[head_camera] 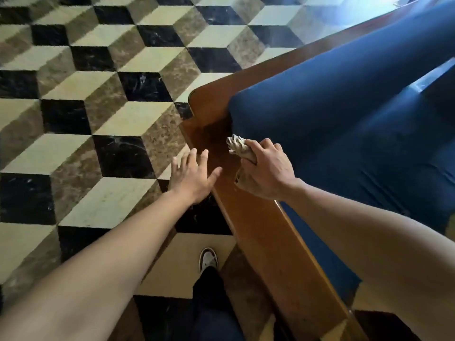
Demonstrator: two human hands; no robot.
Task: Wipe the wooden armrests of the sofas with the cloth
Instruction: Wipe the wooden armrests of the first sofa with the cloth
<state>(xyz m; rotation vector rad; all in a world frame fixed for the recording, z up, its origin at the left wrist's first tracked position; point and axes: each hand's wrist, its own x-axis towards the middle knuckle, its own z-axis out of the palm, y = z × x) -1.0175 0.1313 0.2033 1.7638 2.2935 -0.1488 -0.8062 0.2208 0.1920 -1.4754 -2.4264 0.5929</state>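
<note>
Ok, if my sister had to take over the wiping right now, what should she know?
Right hand: shut on the cloth, which is pressed on the wooden armrest near its far corner, beside the blue cushion.
Left hand: open, fingers spread, over the armrest's outer edge; contact unclear.
Done: can't tell which parts are already wiped.
Left: wipe along this armrest, then the other sofas' armrests.

blue sofa (344, 119), brown wooden armrest (266, 232), beige cloth (240, 146), black-cream-brown cube-patterned floor (98, 94)
</note>
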